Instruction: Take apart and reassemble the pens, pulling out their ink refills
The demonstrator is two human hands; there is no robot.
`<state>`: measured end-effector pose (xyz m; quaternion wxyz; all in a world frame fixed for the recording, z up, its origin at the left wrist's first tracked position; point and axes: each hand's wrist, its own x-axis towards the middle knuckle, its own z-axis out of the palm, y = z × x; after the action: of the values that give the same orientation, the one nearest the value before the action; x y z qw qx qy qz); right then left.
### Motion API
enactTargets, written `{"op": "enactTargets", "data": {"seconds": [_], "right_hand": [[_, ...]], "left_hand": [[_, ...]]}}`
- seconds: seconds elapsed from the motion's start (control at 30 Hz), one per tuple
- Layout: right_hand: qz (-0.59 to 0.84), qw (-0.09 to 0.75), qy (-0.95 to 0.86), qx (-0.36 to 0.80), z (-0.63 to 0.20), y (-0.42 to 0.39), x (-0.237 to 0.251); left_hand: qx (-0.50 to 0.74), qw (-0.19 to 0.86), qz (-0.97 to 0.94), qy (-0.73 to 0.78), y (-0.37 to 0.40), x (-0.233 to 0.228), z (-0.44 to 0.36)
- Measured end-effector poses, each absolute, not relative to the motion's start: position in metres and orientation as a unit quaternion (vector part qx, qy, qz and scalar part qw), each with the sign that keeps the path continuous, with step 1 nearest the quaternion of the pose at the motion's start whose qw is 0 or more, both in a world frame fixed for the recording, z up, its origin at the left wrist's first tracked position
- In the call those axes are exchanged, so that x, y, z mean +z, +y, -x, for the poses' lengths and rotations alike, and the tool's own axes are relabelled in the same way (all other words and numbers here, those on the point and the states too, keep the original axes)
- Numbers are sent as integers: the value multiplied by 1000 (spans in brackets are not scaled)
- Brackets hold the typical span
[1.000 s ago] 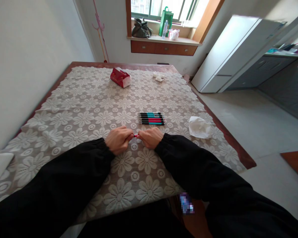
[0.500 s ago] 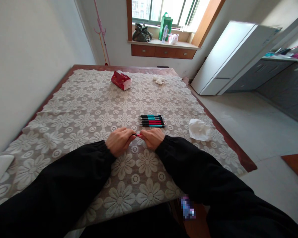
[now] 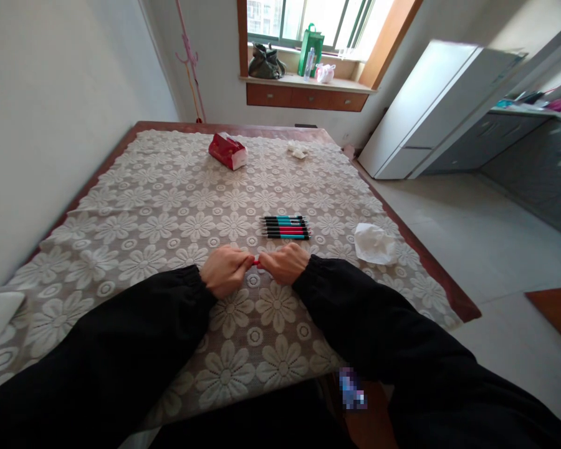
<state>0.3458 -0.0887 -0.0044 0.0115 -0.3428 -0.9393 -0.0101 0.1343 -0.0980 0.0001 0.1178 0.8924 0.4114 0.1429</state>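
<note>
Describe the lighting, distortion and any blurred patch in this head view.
Head view: daylight from the window blows out the panes; wide-angle lens bends the wall and cabinet lines; a pixelated patch sits below the table edge; both hands and the pens are sharp.

desk (image 3: 453, 298) under lace cloth (image 3: 168, 212) | mid-frame: pens (image 3: 286, 227) | right: tissue (image 3: 374, 244) | top centre: red pack (image 3: 227, 151), wad (image 3: 298, 149)
</note>
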Motion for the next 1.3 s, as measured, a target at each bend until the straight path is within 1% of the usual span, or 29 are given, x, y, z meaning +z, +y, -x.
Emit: {"op": "enactTargets", "data": {"seconds": [0.1, 0.23, 0.33, 0.5, 0.67, 0.87, 1.07, 1.17, 1.3], "right_hand": [[333, 67, -940, -20, -348, -85, -6], [356, 122, -926, -12, -351, -82, -8], [354, 142, -924, 10, -352, -82, -11], [347, 140, -927, 25, -351, -83, -13], [370, 144, -917, 42, -351, -85, -10], [363, 143, -921, 12, -350, -86, -9], [349, 160, -923, 26, -351, -82, -12], [351, 154, -923, 29, -351, -82, -12], [368, 139, -919, 42, -351, -84, -11]], "left_hand": [[166, 147, -880, 421, -97, -1, -133], [241, 100, -867, 424, -98, -3, -133], [256, 71, -868, 420, -98, -4, -132], [207, 90, -870, 439, -97, -3, -132], [259, 117, -858, 427, -97, -3, -132], [223, 115, -870, 424, -96, -2, -133], [231, 120, -861, 438, -95, -3, -133], [205, 112, -872, 431, -95, -2, -133], [226, 122, -866, 428, -94, -3, -132]]}}
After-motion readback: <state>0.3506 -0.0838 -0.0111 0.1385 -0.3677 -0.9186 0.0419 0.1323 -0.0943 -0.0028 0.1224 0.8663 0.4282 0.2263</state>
